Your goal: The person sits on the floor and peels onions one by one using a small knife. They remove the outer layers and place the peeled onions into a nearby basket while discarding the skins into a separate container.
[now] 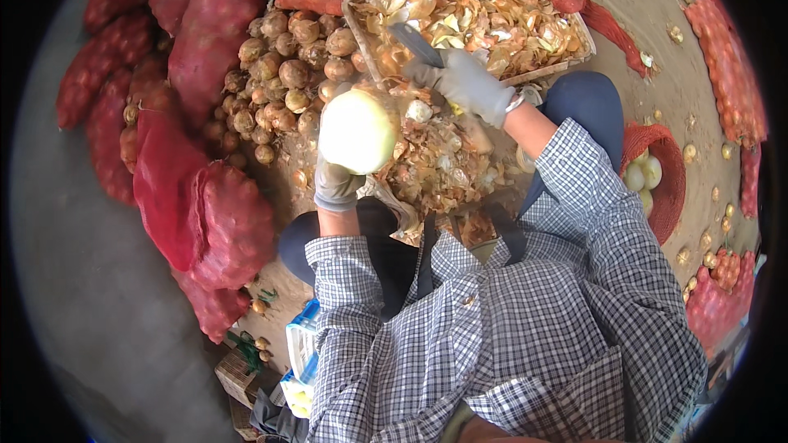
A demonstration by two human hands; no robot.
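gap: between left hand [338, 189] and right hand [468, 82], over peels [447, 168] | blocked: onion pile [279, 74] left, crate [548, 70] ahead, knee [584, 98] right

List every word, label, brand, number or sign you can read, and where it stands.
No readable text anywhere.
Knife: no lettering can be made out.
Red mesh sacks: none legible.
Blue-and-white item by the left sleeve: too small to tell if it bears print.

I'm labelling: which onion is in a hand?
The large pale onion in the left hand; the heaped onions are brown-skinned; pale ones in the open mesh bag at right lie unheld.
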